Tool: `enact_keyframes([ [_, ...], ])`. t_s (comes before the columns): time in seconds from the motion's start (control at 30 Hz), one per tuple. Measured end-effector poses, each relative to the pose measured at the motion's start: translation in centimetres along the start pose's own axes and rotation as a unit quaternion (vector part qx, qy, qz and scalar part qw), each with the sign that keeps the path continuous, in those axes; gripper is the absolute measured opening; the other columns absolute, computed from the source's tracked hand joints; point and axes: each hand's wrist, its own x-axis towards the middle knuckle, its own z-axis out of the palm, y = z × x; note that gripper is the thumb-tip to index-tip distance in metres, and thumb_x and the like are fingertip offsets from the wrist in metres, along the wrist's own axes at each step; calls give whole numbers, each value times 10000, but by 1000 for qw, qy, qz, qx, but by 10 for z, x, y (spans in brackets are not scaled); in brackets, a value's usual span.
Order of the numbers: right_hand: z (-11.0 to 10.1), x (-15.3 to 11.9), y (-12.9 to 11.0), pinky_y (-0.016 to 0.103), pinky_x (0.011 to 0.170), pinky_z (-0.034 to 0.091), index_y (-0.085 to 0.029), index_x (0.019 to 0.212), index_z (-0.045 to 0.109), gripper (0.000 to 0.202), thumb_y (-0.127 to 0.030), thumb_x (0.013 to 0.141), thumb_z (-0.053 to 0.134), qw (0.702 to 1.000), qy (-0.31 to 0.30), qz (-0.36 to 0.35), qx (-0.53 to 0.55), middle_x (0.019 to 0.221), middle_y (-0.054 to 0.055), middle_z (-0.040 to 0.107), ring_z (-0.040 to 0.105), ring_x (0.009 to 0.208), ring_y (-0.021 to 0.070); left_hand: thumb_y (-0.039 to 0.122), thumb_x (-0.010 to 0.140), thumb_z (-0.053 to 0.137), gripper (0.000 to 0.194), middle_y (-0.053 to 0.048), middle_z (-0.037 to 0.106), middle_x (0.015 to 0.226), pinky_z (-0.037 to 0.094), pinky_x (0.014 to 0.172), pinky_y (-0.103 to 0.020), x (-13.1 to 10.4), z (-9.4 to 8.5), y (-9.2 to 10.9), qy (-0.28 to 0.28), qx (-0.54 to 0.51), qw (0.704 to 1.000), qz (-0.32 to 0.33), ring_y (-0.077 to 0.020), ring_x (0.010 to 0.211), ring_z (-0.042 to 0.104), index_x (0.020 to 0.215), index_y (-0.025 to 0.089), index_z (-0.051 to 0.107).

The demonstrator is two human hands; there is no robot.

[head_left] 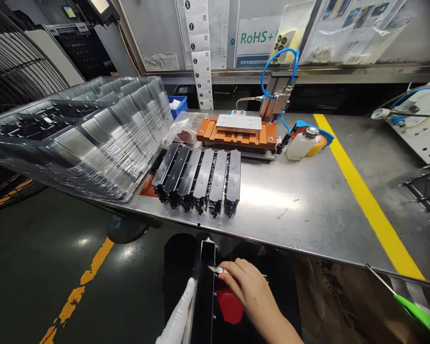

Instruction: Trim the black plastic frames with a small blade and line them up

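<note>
In my bare right hand (245, 284) is a small craft knife (214, 270), pinched near its pointed blade. The blade lies at the right side of a long black plastic part (207, 306), which stands lengthwise over my lap. My left hand (180, 313), in a white glove, is closed along the part's left side; its fingertips are mostly hidden. Several similar black plastic parts (202, 179) lie side by side in a row on the metal bench (272, 210), beyond my hands.
Stacked clear plastic trays (129, 138) stand at the left. An orange fixture (236, 134) with a pneumatic cylinder (275, 102) sits at the back, beside a white bottle (301, 145). Yellow tape (365, 196) crosses the bench. A green-handled tool (415, 313) lies at lower right.
</note>
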Motion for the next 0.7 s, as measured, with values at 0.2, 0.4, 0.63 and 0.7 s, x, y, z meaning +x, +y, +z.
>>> enact_keyframes([
  [0.2, 1, -14, 1, 267, 661, 515, -284, 975, 683, 434, -518, 1061, 328, 998, -34, 14, 45, 785, -13, 689, 671, 718, 158, 609, 908, 556, 453, 25, 635, 660, 549, 642, -324, 4, -7, -5, -12, 1, 1000, -23, -137, 601, 620, 823, 174, 654],
  [0.4, 5, -17, 7, 298, 677, 512, -284, 1002, 677, 449, -515, 1062, 297, 999, -30, 23, 19, 806, 3, 685, 665, 727, 182, 613, 905, 559, 494, -27, 702, 777, 567, 669, -348, 5, -12, -5, -18, 32, 999, -37, -157, 650, 661, 1007, 145, 679],
  [0.63, -1, -4, 20, 298, 668, 516, -265, 979, 673, 473, -548, 1049, 300, 998, -1, 54, 9, 807, 8, 690, 671, 745, 189, 442, 928, 616, 375, -90, 726, 1050, 598, 777, -402, -3, -27, 2, 1, 51, 999, -10, -208, 870, 702, 1206, 192, 634],
  [0.7, -1, -8, 18, 295, 667, 512, -265, 986, 671, 466, -537, 1054, 299, 999, -4, 51, 15, 813, 9, 692, 669, 739, 185, 418, 936, 611, 381, -102, 687, 1171, 594, 812, -422, -3, -28, 3, 2, 44, 999, -4, -220, 964, 686, 1241, 190, 609],
])
